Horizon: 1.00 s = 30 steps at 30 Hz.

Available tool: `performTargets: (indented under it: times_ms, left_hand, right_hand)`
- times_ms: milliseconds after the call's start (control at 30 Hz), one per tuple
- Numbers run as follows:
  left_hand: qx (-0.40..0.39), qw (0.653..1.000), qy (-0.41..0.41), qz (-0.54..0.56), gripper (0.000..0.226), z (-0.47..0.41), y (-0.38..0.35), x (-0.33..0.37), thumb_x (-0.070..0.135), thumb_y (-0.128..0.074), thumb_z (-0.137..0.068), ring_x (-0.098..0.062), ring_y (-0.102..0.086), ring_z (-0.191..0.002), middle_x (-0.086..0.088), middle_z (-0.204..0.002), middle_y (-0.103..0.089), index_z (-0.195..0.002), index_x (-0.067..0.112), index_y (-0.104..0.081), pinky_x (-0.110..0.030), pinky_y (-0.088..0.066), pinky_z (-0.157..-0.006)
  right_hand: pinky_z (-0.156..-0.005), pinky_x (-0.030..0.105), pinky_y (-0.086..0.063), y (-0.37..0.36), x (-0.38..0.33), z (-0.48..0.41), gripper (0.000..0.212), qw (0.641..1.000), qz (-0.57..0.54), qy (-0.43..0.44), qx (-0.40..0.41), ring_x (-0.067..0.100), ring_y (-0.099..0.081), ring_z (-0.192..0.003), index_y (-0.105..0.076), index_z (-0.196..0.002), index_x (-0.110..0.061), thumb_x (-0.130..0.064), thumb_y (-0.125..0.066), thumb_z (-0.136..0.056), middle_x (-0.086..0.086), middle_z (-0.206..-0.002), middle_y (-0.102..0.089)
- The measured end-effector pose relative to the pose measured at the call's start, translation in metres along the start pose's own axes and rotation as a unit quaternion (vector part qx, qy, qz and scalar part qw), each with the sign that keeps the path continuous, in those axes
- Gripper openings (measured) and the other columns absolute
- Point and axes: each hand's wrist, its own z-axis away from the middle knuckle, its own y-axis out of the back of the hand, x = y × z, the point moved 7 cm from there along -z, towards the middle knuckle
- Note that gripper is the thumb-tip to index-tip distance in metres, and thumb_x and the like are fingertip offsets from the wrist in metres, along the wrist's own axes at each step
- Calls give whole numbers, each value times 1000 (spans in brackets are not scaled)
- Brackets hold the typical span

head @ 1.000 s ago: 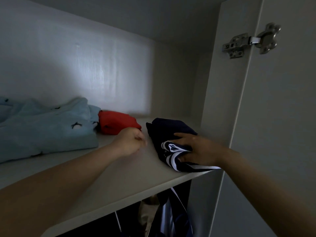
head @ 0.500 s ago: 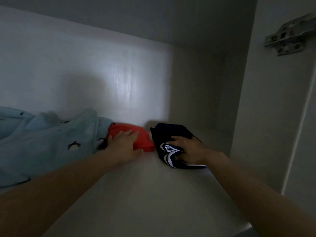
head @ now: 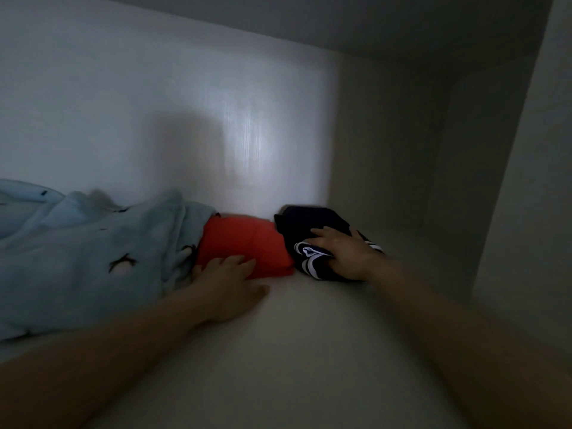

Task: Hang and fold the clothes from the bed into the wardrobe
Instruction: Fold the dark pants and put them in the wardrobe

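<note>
Since both folded pieces sat out near the front of the shelf [head: 309,351] a second ago, the big change is they're now shoved right up against the back wall [head: 185,119]. The left hand [head: 229,283] lies flat on the red bundle [head: 244,239], fingers straight and close together. The right hand [head: 343,255] presses the navy striped piece [head: 309,224] with its fingers spread. Along that wall, red sits squeezed between navy and the light blue top [head: 93,252]. Looks like these two are stowed, so it's probably back to the bed next.
</note>
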Motion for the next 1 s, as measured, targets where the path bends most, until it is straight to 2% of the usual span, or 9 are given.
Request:
performTargets:
  times_ms: [267,400,500,567,667,733,800,933,1000]
  left_hand:
    - [4,1000,-2,6,70,-2,-3,-1,65,-30,-92,-28,-13,-145,6,-160,-10,-152,31,-13,-53,-15,-116]
    - [-2,1000,-8,19,71,-1,1,-2,63,-35,-92,-27,-13,-146,5,-160,-11,-152,29,-16,-51,-15,-117]
    - [10,997,-31,73,72,6,11,-3,55,-48,-91,-24,-22,-144,-1,-158,-21,-150,20,-26,-43,-21,-117]
    - [37,993,-45,99,65,16,19,-2,49,-54,-90,-23,-37,-135,-7,-149,-37,-143,13,-40,-34,-31,-112]
    - [55,989,-66,119,53,38,29,1,42,-59,-90,-22,-47,-125,-6,-136,-50,-131,9,-52,-26,-35,-101]
    - [57,982,-84,158,46,55,37,3,38,-62,-89,-23,-52,-117,-6,-126,-56,-124,8,-57,-27,-40,-97]
    - [71,971,-107,203,42,73,45,5,34,-65,-88,-21,-56,-112,-5,-121,-60,-121,9,-60,-28,-43,-95]
    - [78,960,-154,221,53,119,42,14,34,-66,-87,-16,-45,-128,-3,-140,-49,-134,14,-50,-25,-35,-106]
    - [70,949,-182,248,54,144,39,20,32,-67,-86,-15,-45,-129,-2,-141,-48,-134,15,-50,-25,-35,-106]
  right_hand:
    - [-117,49,2,3,-4,-4,55,999,-23,-6,26,16,-8,-149,-34,-147,-35,-18,-49,-97,-3,-161,-16]
    - [-119,34,-14,17,-5,8,67,990,-129,-15,48,18,-21,-146,-37,-147,-22,-14,-67,-87,6,-157,-28]
    - [-100,12,-29,32,-5,26,70,975,-206,-32,81,17,-40,-136,-42,-144,-15,-11,-74,-82,7,-147,-43]
    - [-91,6,-28,38,-9,41,69,973,-207,-41,89,15,-43,-132,-43,-144,-15,-13,-74,-82,5,-144,-47]
    - [-92,6,-27,48,-24,68,63,976,-186,-44,101,14,-48,-128,-48,-140,-15,-18,-75,-82,1,-140,-52]
    - [-96,13,-35,57,-38,89,55,972,-198,-57,114,13,-54,-121,-54,-135,-16,-20,-73,-84,0,-134,-58]
    - [-92,17,-42,66,-52,111,48,967,-199,-83,138,13,-60,-110,-59,-130,-16,-25,-72,-85,0,-125,-63]
    - [-69,1,-40,75,-85,166,35,942,-233,-128,206,6,-64,-87,-66,-116,-18,-29,-74,-84,-6,-103,-68]
    - [-68,1,-41,75,-107,194,32,931,-248,-145,225,5,-64,-82,-67,-112,-19,-29,-74,-83,-6,-99,-69]
